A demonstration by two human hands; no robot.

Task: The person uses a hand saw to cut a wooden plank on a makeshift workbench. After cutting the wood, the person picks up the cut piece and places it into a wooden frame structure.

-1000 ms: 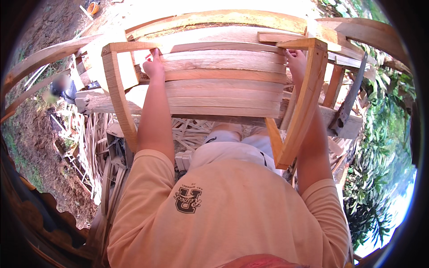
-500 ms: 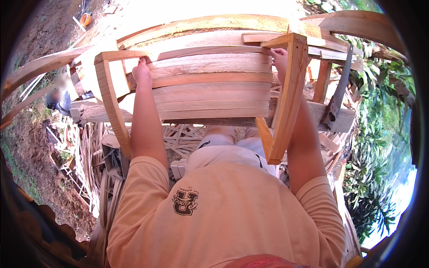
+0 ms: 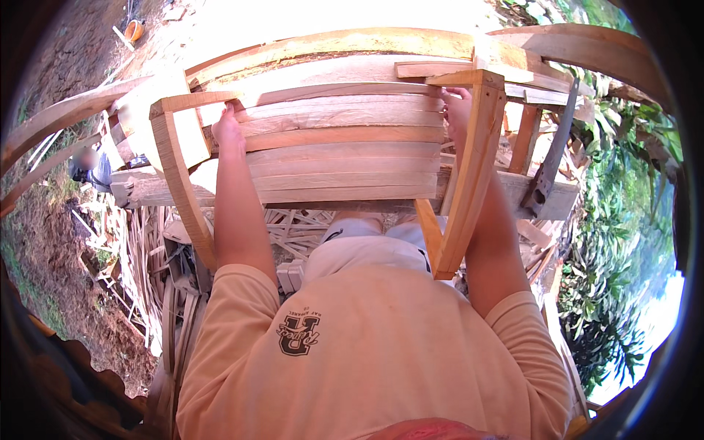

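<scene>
Several pale wooden slats (image 3: 345, 150) lie side by side, spanning between a left wooden frame (image 3: 174, 147) and a right wooden frame (image 3: 477, 169). At the left end of the farthest slat (image 3: 345, 92), my left hand (image 3: 229, 132) is closed with its fingers by the edge. My right hand (image 3: 456, 114) has its fingertips at that slat's right end, partly behind the right frame. Both arms reach forward, the right one passing behind the right frame's upright.
A handsaw (image 3: 554, 154) leans on a thick beam (image 3: 561, 198) at the right. Long curved timbers (image 3: 345, 44) run across behind the slats. Wood offcuts (image 3: 293, 227) litter the ground below. An orange container (image 3: 133, 31) sits far left; leafy plants (image 3: 609, 279) grow at right.
The slats and both frames sit slightly lower in the picture. Both hands remain at the ends of the far slat, with the right fingers shifted a little.
</scene>
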